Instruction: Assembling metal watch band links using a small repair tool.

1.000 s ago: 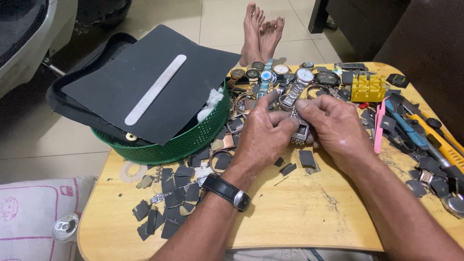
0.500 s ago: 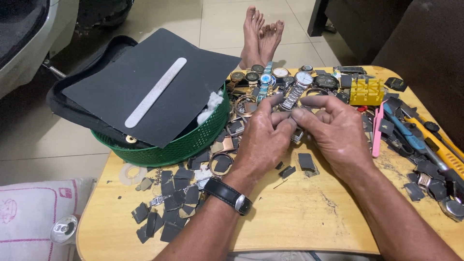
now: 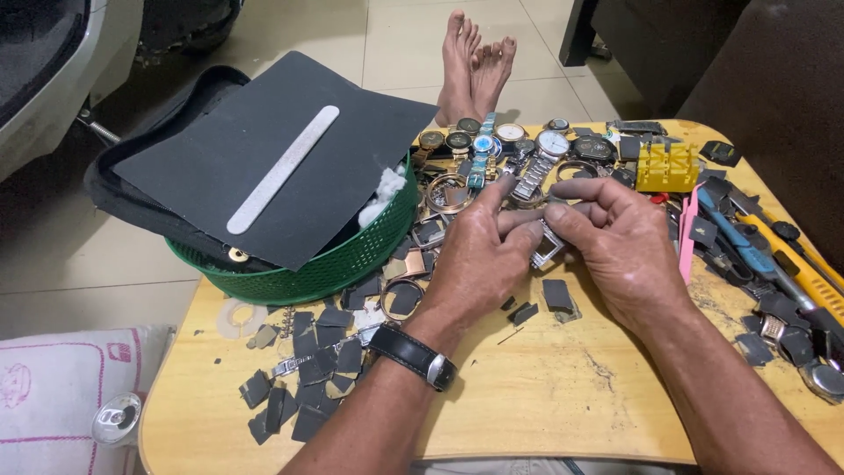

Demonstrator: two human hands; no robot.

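Observation:
Over the middle of a small wooden table point(image 3: 545, 396), my left hand point(image 3: 479, 255) and my right hand point(image 3: 620, 237) meet, fingertips pinched together on a small square silver watch case point(image 3: 547, 249). The case shows just below my fingers; most of it is hidden. A black-strapped wristwatch point(image 3: 413, 356) is on my left wrist. Beyond my hands lie several wristwatches point(image 3: 527, 145) in a row.
A green basket point(image 3: 325, 268) at the left holds a black case with a dark sheet and a long file point(image 3: 281, 169). Dark flat fragments point(image 3: 316, 361) litter the front left. Yellow block point(image 3: 666, 167), pink tool point(image 3: 686, 233), screwdrivers point(image 3: 774, 255) at right. Bare feet point(image 3: 475, 66) beyond.
Both hands have stayed together on the watch case, shifting slightly; my fingers have rearranged and the case now shows below them.

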